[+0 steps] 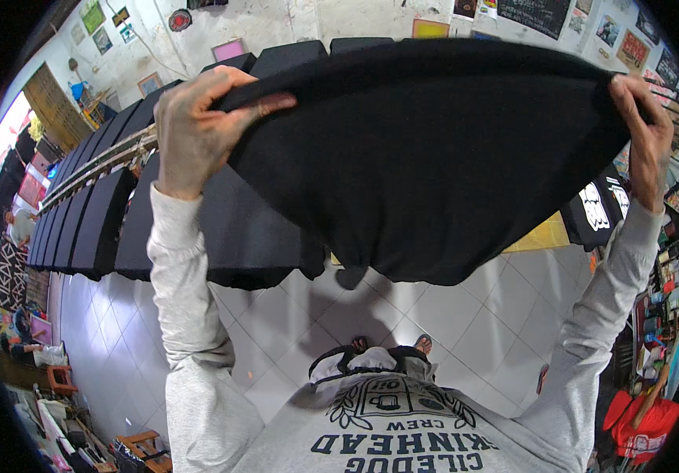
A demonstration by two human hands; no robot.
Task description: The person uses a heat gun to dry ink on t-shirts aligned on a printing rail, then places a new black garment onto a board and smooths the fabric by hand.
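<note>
A wide piece of black cloth (442, 158) is stretched between my raised hands, its upper edge taut and its lower edge hanging in folds. Whether it is a whole shirt cannot be told. My left hand (197, 130) grips its left upper corner, with the thumb lying along the front of the fabric. At the opposite corner, my right hand (645, 130) pinches the edge between thumb and fingers. Behind and left of the cloth lies a row of black, fabric-covered boards (245, 217). The held cloth hides part of this row.
A second row of black boards (284, 55) runs along the wall, with a rail (111, 158) between the rows. At right lie a black cloth with white print (595, 209) and a yellow board (540, 235). A red cloth (643, 426) and cluttered shelves stand lower right; a stool (61, 380) is at left.
</note>
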